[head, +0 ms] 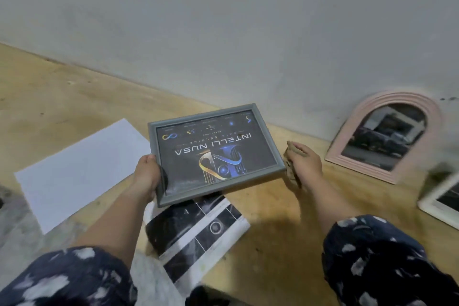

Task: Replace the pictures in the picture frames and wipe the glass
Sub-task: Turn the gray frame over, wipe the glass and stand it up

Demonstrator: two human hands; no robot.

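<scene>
Left hand (146,171) clamped on the near-left corner of the grey frame (214,154), thumb over the front rim, the other fingers hidden beneath. Right hand (304,164) curled tight round a brown cloth (289,164), just beside the frame's right edge, perhaps brushing it, not on the glass. Frame held up off the floor (285,218), tilted, a dark print already inside, lettering upside down from here. Risks, as a guess: with 1 hand at 1 corner, a firm wipe could twist or tip the frame out of that grip; a thumb so near the glass could smear it again. Below the frame, a loose print (198,228) flat on the floor; left of it, a white sheet (82,171). Against the wall (223,32) to the right, a pink arched mirror (387,136), well apart; at the right border, a white frame (439,201).
</scene>
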